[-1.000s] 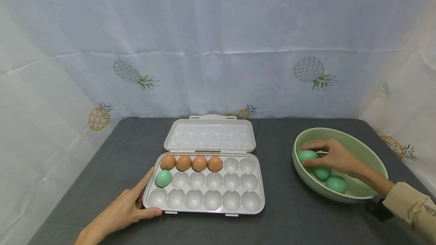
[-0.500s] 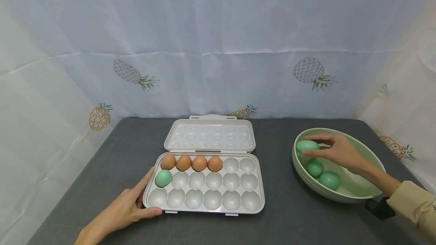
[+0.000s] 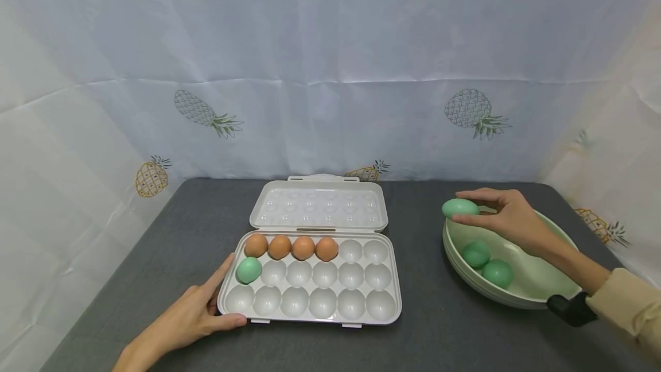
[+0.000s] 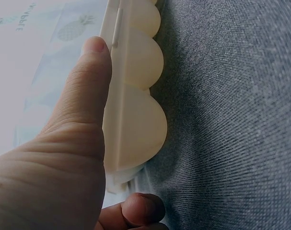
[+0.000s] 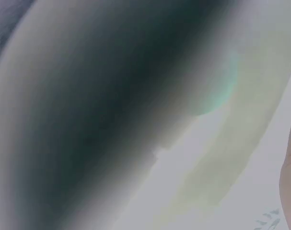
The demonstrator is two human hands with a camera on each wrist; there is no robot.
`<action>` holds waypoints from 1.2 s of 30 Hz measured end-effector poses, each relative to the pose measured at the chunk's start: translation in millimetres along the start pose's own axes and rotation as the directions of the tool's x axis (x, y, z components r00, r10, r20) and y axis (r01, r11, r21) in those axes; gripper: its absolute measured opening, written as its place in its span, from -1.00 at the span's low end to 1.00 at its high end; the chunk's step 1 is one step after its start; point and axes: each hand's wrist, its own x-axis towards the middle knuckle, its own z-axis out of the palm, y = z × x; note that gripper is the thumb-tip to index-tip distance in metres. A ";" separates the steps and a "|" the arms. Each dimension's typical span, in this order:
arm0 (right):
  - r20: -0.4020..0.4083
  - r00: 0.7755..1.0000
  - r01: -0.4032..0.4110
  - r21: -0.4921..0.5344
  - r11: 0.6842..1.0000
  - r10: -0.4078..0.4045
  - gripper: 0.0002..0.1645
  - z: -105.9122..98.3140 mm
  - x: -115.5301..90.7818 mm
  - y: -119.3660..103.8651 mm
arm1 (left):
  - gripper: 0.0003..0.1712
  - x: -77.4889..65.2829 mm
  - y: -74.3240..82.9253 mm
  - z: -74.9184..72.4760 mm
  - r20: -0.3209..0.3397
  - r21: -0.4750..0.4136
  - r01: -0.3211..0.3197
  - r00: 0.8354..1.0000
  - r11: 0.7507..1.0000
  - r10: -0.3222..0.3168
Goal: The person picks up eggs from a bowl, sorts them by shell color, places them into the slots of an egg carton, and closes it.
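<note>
My left hand (image 3: 183, 317) holds the near left corner of a white egg carton (image 3: 242, 321), its thumb (image 4: 90, 79) along the front edge and a finger along the left side. The carton lies open, with several brown eggs (image 3: 303, 248) in the back row and one green egg (image 3: 249, 270) at the left of the middle row. Above the far left rim of a pale green bowl (image 3: 542, 280), my right hand (image 3: 516, 223) pinches another green egg (image 3: 459, 208) between thumb and fingers. Two green eggs (image 3: 497, 273) lie in the bowl. The right wrist view is mostly blocked by a blurred dark shape.
The carton's raised lid (image 3: 319, 202) leans back behind its cups. A dark grey cloth (image 3: 423, 337) covers the table. Pineapple-print curtains (image 3: 330, 125) hang behind and at both sides. A black device (image 3: 572, 310) is at the right wrist, beside the bowl.
My right hand has lifted the pinched green egg up and left, from inside the bowl to above its rim. The eggs left in the bowl have shifted. My left hand stays put.
</note>
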 end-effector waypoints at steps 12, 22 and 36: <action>0.036 0.999 0.034 0.100 0.994 -0.038 -0.36 26.6 19.7 -30.7 | 0.31 0.8 1.4 -1.9 0.020 -0.007 0.020 1.000 1.000 -0.020; 0.063 0.996 0.058 0.183 0.982 -0.070 -0.34 51.6 35.0 -55.3 | 0.30 -0.3 1.2 -0.4 0.007 -0.018 0.013 1.000 1.000 -0.013; 0.057 0.977 0.185 0.238 0.953 -0.204 -0.37 90.5 57.8 -79.9 | 0.30 -0.2 1.9 -1.1 0.012 -0.018 0.011 1.000 1.000 -0.011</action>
